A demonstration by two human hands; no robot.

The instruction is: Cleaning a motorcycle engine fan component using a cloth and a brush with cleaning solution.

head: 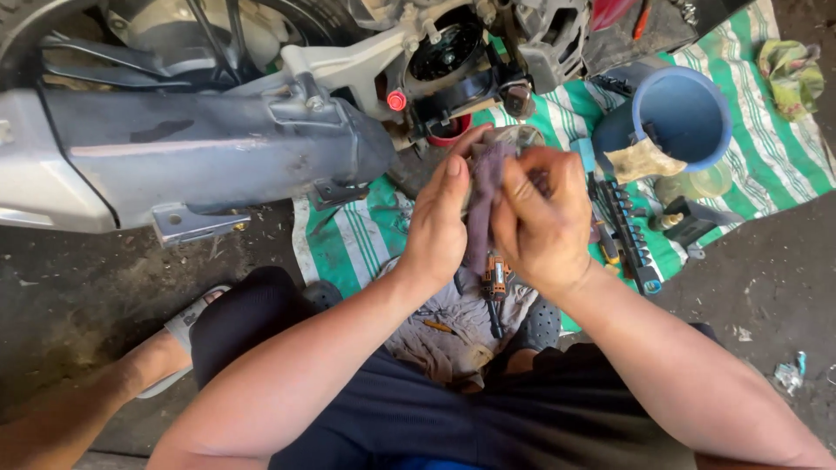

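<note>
My left hand (438, 222) and my right hand (542, 219) are pressed together in front of me, both closed around a grey-purple rag (484, 196) wrapped over a small round metal part (514, 135) that peeks out at the top. Below my hands hangs an orange and black wire connector (495, 277) with a dark cable. How the part looks under the rag is hidden. Both hands hover above a crumpled grey cloth (453, 326) lying between my knees.
A scooter's silver exhaust (200, 152) and open engine side (448, 52) fill the upper left. A green striped mat (766, 148) holds a blue plastic tub (684, 113), a socket rail (631, 235) and small tools. Dirty concrete floor (766, 287) lies at the right.
</note>
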